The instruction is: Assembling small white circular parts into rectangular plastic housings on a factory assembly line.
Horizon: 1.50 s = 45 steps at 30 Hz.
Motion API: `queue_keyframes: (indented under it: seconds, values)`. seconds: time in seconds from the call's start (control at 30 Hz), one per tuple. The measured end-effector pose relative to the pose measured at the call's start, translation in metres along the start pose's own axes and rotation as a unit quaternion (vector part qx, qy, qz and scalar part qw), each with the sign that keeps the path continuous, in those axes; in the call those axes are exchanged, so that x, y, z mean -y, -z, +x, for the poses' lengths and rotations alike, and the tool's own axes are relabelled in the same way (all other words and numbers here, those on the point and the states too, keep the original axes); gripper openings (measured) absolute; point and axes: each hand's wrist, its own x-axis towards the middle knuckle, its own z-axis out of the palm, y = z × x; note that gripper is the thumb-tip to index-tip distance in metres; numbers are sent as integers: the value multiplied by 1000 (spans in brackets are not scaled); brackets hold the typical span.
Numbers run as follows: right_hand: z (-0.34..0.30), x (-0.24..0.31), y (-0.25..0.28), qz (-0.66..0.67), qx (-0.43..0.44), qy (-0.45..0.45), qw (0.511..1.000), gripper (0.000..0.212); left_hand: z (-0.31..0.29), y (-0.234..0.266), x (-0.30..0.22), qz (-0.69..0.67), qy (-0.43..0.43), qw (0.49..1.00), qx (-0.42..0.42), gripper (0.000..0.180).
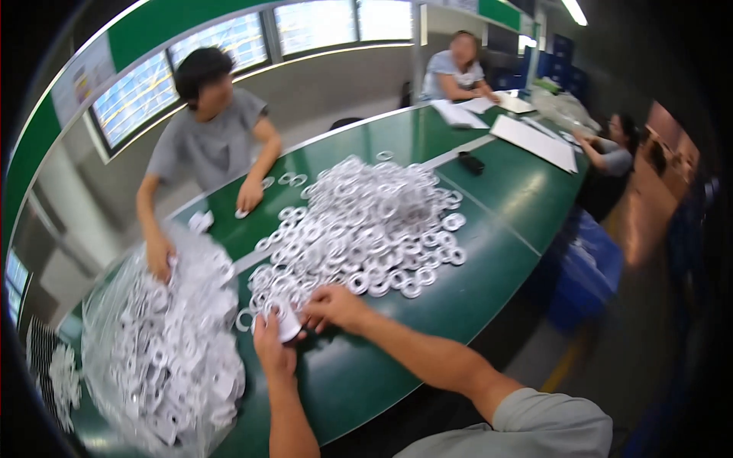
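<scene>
My left hand is closed on a flat white piece with a rounded edge, thumb on its near side. At the piece's right edge, the fingers of my right hand are curled into a pinch; what lies between their tips is hidden. Just beyond both hands rises a large heap of white rings, spread over the green table. Some rings lie loose at the heap's near left edge, close to my left fingers.
A clear plastic bag full of white ring pieces stands at the left. Across the table, a co-worker reaches one hand into it and rests the other by some rings. Two people sit farther off, near white sheets. A blue bin stands right of the table.
</scene>
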Motion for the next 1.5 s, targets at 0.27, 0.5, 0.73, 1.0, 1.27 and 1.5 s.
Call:
queue_keyframes:
  seconds: [0.27,0.5,0.73,1.0,1.27,1.5]
  values:
    - [-16,31,21,-140,11,25,990,25,-10,0,-2,81,44,990,107,26]
    - [-25,53,45,-172,5,-31,985,24,6,-19,11,120,58,976,171,21]
    - [-22,57,44,-93,-120,48,987,23,2,-8,9,41,73,989,122,32]
    - [-17,35,27,-57,-94,13,994,20,-2,-14,18,-2,127,984,125,49]
    - [-15,34,24,-114,-107,2,988,21,-1,-16,19,18,121,986,111,53]
    - [-17,34,14,-178,-109,-4,978,17,0,-11,22,6,130,984,120,49]
